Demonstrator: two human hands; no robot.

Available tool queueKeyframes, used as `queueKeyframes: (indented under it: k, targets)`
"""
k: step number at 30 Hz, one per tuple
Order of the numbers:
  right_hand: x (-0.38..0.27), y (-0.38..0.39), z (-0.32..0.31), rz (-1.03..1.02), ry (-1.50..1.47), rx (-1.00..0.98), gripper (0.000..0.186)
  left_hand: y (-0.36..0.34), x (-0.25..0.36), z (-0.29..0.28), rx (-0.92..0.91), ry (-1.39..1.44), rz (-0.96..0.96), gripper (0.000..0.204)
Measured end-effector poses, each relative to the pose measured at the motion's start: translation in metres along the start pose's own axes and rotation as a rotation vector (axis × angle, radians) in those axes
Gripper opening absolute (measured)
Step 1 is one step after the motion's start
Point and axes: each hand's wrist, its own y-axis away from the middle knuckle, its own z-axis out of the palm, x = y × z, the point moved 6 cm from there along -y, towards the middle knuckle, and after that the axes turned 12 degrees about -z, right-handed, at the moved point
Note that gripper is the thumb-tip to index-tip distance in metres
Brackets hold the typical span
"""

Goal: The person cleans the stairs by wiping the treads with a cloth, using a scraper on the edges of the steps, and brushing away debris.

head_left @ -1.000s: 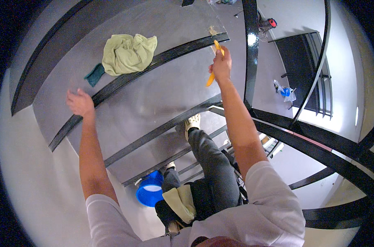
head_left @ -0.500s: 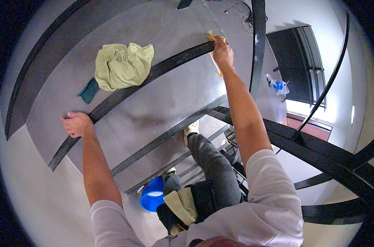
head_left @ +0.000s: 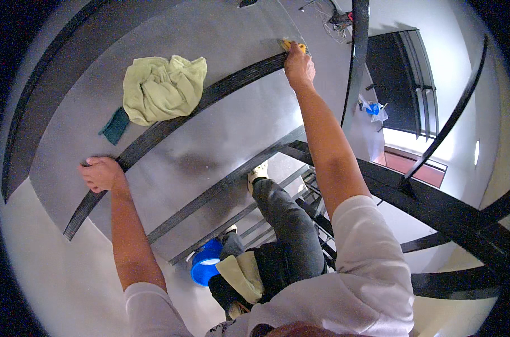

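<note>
My right hand is closed around a small yellow tool at the right end of a stair step's dark ribbed edge strip. My fingers cover most of the tool, and its working end is too small to make out. Toward the left end of the same strip, my left hand leans on the step with bent fingers and nothing in it. Between the hands, a crumpled pale green cloth lies on the grey tread, partly over the strip. A dark green scouring pad touches its left side.
Below me on the left stands a blue bucket. Another pale cloth hangs at my waist. Black metal railing bars run along the right side. Cables and a dark object lie beyond, near a clear bag with blue contents.
My right hand has shifted slightly left and up along the step's end with the yellow tool. My left hand stays on the strip. The whole view has tilted a little.
</note>
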Motion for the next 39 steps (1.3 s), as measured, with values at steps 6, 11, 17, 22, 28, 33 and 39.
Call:
queueKeyframes:
  k: [6, 11, 17, 22, 28, 33, 39]
  targets:
    - [0.009, -0.006, -0.004, -0.054, 0.04, -0.047, 0.024, 0.001, 0.004, -0.005, 0.041, 0.063, 0.01, 0.04]
    - [0.014, -0.002, -0.004, 0.011, -0.003, -0.037, 0.028, 0.002, 0.004, -0.004, 0.079, 0.074, 0.005, 0.04]
    - [0.019, 0.003, -0.004, -0.042, -0.079, -0.02, 0.029, 0.003, 0.003, -0.006, 0.024, 0.042, -0.044, 0.039]
    - [0.02, -0.004, -0.002, -0.04, -0.056, -0.002, 0.028, 0.001, 0.005, -0.002, 0.06, 0.012, -0.046, 0.04]
    - [0.011, -0.008, 0.003, -0.04, -0.04, 0.003, 0.027, 0.0, 0.007, -0.008, 0.015, -0.009, -0.058, 0.04]
    - [-0.003, -0.065, 0.003, -0.091, 0.046, 0.01, 0.027, 0.001, 0.008, 0.001, 0.064, 0.004, -0.01, 0.038]
    - [-0.016, -0.048, -0.012, -0.019, -0.065, 0.066, 0.027, -0.005, 0.001, 0.0, 0.093, -0.032, -0.009, 0.038]
